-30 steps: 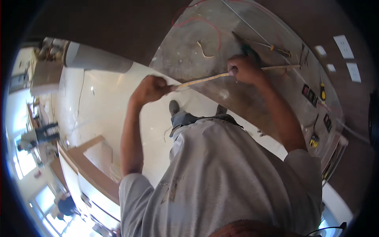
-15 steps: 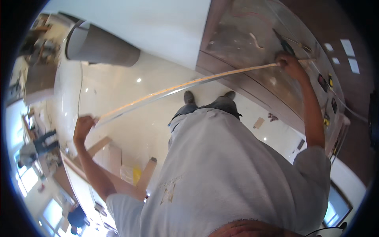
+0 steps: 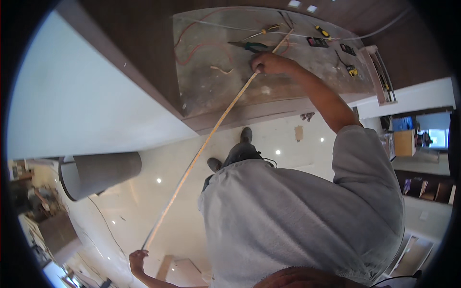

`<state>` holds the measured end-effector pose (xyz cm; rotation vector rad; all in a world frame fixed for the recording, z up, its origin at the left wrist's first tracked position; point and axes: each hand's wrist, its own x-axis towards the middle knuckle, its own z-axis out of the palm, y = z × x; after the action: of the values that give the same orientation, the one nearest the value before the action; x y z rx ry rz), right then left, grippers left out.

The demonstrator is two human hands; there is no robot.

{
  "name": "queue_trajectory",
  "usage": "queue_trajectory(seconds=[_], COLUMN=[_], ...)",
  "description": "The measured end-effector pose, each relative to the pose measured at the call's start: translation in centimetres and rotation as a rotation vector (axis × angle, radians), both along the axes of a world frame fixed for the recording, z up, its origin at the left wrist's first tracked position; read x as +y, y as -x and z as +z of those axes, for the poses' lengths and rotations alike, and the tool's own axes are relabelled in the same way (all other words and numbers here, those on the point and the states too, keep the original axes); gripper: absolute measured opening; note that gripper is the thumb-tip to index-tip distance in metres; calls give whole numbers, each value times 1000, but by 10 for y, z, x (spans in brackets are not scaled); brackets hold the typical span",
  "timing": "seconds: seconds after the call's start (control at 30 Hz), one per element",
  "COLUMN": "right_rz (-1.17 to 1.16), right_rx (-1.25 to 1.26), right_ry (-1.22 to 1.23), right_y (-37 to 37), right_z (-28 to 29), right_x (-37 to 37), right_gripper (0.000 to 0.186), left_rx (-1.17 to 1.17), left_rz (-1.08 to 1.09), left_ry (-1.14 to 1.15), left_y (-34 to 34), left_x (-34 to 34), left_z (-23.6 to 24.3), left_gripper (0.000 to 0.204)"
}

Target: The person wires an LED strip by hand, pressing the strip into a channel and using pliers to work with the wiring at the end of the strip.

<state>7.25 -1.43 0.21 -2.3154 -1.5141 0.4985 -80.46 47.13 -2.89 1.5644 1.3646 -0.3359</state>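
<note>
A long, thin LED strip (image 3: 210, 138), yellow-orange with a silvery edge, stretches diagonally between my two hands. At its lower end, low on the left over the floor, my left hand (image 3: 138, 260) is closed on it. My right hand (image 3: 270, 63) grips it further up, above a dusty brown wooden surface, and a short length sticks out past that fist. Close by the right hand lie green-handled pliers (image 3: 252, 46) and a screwdriver (image 3: 261, 32) with a yellow and black handle. A red wire (image 3: 198, 45) curls to the left of them.
On the wooden surface's right are a yellow tape measure (image 3: 352, 70), a yellow and black cutter (image 3: 322, 32) and two small dark packs. A white panel (image 3: 86, 96) borders the left. A grey rolled sheet (image 3: 108, 170) lies on the glossy floor, with a cable (image 3: 106, 218) nearby.
My body has turned right, bringing the wooden surface to the front. The strip has swung from nearly level to steep, my left hand now lower and my right higher. Both hands keep their hold.
</note>
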Motion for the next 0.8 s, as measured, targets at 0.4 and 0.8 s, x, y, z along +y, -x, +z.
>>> queue_trajectory(seconds=[0.4, 0.8], right_rz=[-43, -182], right_rx=[-35, -104], right_ry=[-172, -315], right_y=[1, 26], right_z=[-27, -27], right_x=[-16, -26], right_gripper=[11, 8], left_rx=[-559, -737], left_rz=[-740, -910], left_ry=[-464, -641], left_y=[-442, -581], left_x=[-197, -274], left_z=[44, -40], left_gripper=[64, 30])
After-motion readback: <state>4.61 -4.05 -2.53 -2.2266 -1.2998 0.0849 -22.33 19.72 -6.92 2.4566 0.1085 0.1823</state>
